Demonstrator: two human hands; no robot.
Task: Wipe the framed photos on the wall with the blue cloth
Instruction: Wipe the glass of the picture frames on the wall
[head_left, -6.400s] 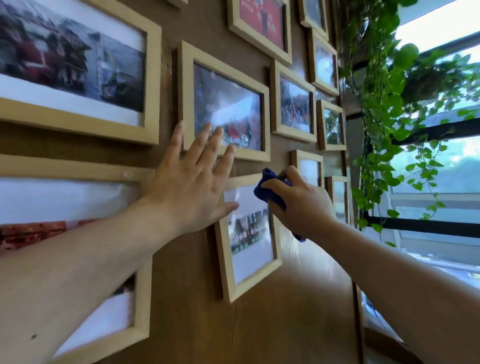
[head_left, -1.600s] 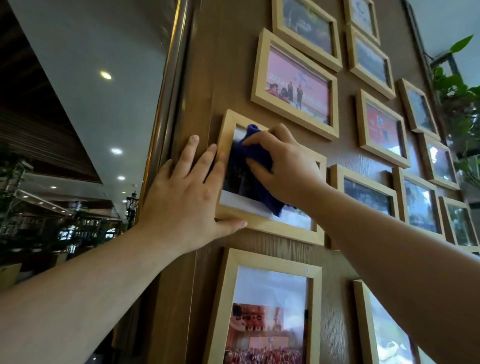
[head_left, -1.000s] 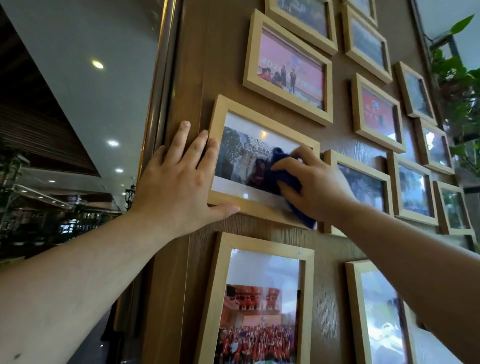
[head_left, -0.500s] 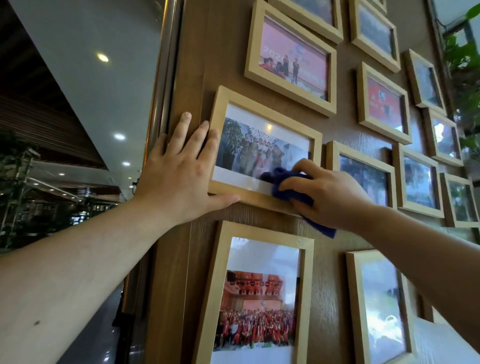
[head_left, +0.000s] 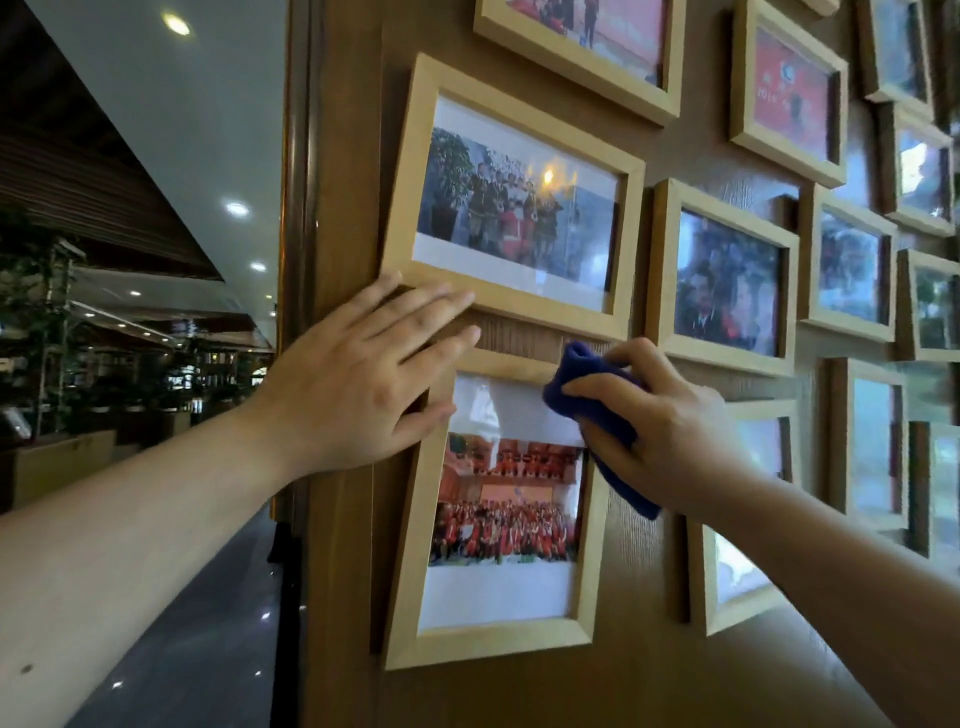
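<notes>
Right hand (head_left: 670, 441) presses blue cloth (head_left: 597, 400) on lower framed photo (head_left: 498, 514)

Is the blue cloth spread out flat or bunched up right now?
Bunched up. The blue cloth sits wadded in the right hand, bulging past the fingers, one tail hanging below the palm.

Only one view, worn on the head. Looks forward and a little upward, at a slant along the wood wall (head_left: 519, 691), from close range. Tall portrait frame (head_left: 498, 512) sits near the middle; other frames spread above it and to its right, dim hall to its left. Both forearms enter from the bottom edge below that frame.
</notes>
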